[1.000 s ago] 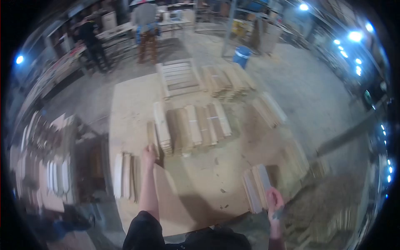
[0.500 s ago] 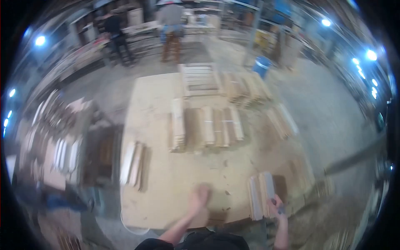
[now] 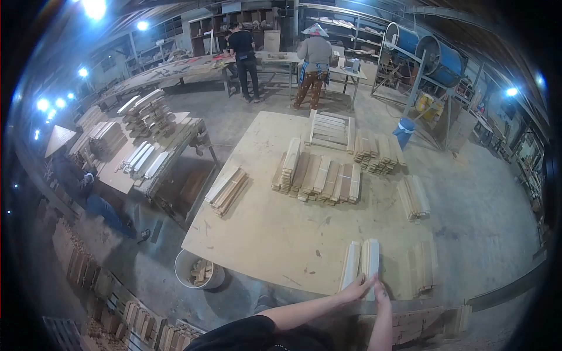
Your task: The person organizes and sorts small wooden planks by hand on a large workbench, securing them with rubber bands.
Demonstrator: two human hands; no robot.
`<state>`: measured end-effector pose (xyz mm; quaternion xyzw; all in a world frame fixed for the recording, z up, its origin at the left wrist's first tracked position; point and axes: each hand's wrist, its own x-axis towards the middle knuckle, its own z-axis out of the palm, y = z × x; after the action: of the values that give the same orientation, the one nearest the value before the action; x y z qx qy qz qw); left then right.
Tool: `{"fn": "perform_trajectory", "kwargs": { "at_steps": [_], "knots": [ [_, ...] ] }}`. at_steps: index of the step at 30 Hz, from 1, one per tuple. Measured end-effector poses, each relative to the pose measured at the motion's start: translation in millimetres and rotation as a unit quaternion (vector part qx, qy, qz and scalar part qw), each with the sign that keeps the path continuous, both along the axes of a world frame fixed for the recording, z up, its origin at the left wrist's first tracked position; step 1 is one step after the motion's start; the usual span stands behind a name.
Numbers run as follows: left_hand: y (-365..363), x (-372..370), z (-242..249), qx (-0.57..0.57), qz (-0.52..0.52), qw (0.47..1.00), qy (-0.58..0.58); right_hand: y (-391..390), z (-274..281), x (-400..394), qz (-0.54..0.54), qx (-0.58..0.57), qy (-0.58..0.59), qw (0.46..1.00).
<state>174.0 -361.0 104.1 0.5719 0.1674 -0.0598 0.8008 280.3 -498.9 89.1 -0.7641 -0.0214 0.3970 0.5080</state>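
Near the front right edge of the table, a stack of wooden slats [image 3: 370, 256] lies lengthwise away from me. My left hand [image 3: 355, 289] reaches across to its near end, with the fingers on top and the thumb side facing right. My right hand [image 3: 381, 291] is closed against the right side of that same end, so the two hands nearly meet. Just left of it lies another narrow stack of slats [image 3: 350, 263], its near end close to my left wrist. The undersides of both hands are hidden.
Bundled slats [image 3: 319, 178] sit mid-table, beside a slatted wooden frame [image 3: 329, 130]. More slats lie on the left [image 3: 227, 190] and right [image 3: 413, 198]. A white bucket [image 3: 199, 270] with wood offcuts stands below the table's front left edge. Several people work at other benches.
My left hand has moved right from over the table to the slat stack, where my right hand was and remains. The view has turned left, and blur has cleared.
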Motion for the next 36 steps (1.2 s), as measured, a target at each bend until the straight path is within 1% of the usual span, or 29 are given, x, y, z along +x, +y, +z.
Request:
{"fn": "perform_trajectory", "kwargs": {
  "at_steps": [2,5,6,8,11,12,13,14,15,16,17,18,20,22,23,24,26,27,28,30,34,36],
  "knots": [
    [-12,9,-16,-0.017,0.018,1.0,-0.015,-6,-13,9,0.008,-0.024,-0.027,0.999],
    [-12,3,-10,-0.01,0.004,1.0,-0.024,-11,-8,8,0.021,0.004,-0.063,0.998],
    [-13,0,-10,-0.005,0.018,0.999,-0.042,-13,-2,2,-0.007,0.01,-0.084,0.996],
    [-13,-8,-12,0.006,0.044,0.996,-0.076,-10,34,-31,-0.063,0.024,-0.123,0.99],
    [-2,-31,15,0.056,0.114,0.989,-0.082,15,88,-73,-0.05,0.023,-0.196,0.979],
    [10,-38,21,0.053,0.098,0.993,-0.035,27,99,-84,0.007,0.098,-0.191,0.977],
    [26,-44,29,0.049,0.08,0.996,0.011,39,84,-90,0.025,0.117,-0.207,0.971],
    [43,-50,36,0.048,0.058,0.996,0.055,59,32,-93,0.015,0.228,-0.32,0.919],
    [58,-54,33,0.091,0.138,0.986,0.028,72,15,-98,0.077,0.136,-0.349,0.924],
    [74,-59,26,0.131,0.212,0.968,0.002,84,-4,-102,0.143,0.047,-0.379,0.913],
    [97,-66,19,0.179,0.225,0.956,0.051,106,17,-111,0.208,0.003,-0.263,0.942],
    [122,-75,21,0.228,0.237,0.939,0.098,122,31,-131,0.193,0.018,-0.306,0.932],
    [165,-92,32,0.24,0.182,0.938,0.171,149,34,-149,0.187,-0.028,-0.307,0.933],
    [194,-114,66,0.26,0.147,0.911,0.286,167,33,-151,0.179,-0.036,-0.28,0.942],
    [214,-126,30,0.32,0.172,0.89,0.275,175,30,-153,0.179,-0.038,-0.267,0.946],
    [234,-138,-7,0.379,0.197,0.866,0.261,180,18,-154,0.16,-0.043,-0.296,0.941],
    [263,-166,-27,0.475,0.239,0.793,0.298,186,3,-155,0.138,-0.066,-0.319,0.935],
    [281,-182,-39,0.498,0.261,0.777,0.283,191,-3,-155,0.128,-0.078,-0.332,0.931],
    [298,-198,-49,0.518,0.283,0.761,0.268,194,-11,-160,0.105,-0.076,-0.372,0.919],
    [333,-227,-56,0.524,0.305,0.754,0.254,205,-14,-168,0.099,-0.084,-0.389,0.912],
    [384,-272,-50,0.587,0.321,0.716,0.198,235,-17,-193,0.121,-0.08,-0.409,0.901],
    [401,-283,-50,0.607,0.331,0.704,0.164,257,-3,-206,0.121,-0.064,-0.35,0.927]
  ]
}}
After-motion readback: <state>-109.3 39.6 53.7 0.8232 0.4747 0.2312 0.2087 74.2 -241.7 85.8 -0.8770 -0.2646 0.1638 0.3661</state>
